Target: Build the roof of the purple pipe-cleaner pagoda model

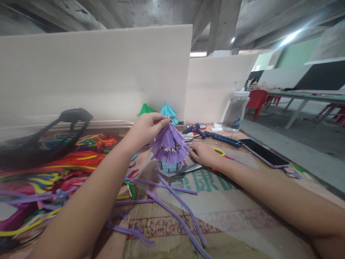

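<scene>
A small two-tiered pagoda [169, 151] of purple pipe cleaners stands upright on a light blue base, with dark posts between its tiers. The thumb and fingers of my left hand [147, 127] are closed on the peak of its upper roof. At the right edge of its lower roof is my right hand [205, 153], its fingers curled in and their tips at the end of a purple strand. Just below that hand lies a metal blade [187, 169]. Loose purple pipe cleaners [178, 212] are spread in front of the pagoda.
Piles of coloured pipe cleaners [67, 163] fill the left side, near a blurred black object [75, 115]. Behind stand green [145, 109] and blue [167, 109] pipe-cleaner roofs. Toward the right are a glue gun [194, 128], a blue long-handled tool [222, 138], a phone [264, 153] and a water bottle [235, 111].
</scene>
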Demonstrator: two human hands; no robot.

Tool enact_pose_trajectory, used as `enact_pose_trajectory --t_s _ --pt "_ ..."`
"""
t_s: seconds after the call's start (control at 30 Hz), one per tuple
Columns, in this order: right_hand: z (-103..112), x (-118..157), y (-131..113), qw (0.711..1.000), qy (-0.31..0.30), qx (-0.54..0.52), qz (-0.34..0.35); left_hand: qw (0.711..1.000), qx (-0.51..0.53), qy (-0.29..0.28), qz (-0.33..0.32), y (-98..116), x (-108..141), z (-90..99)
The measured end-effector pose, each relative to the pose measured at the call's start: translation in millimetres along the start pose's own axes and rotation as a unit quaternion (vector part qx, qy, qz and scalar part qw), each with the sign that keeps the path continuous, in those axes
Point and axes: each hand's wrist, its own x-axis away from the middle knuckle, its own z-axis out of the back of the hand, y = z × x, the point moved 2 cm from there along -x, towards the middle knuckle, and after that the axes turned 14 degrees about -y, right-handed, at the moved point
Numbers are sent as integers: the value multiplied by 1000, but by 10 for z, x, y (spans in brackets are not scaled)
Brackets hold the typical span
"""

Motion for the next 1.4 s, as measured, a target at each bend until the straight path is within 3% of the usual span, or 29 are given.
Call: enact_pose_trajectory --t_s 0.23,1.4 --pt "19 3 -11 1000 -5 -2 -6 1000 15 -6 18 3 51 86" --pt "-25 -22 23 1000 5 -10 1 1000 -15 -11 11 10 31 14"
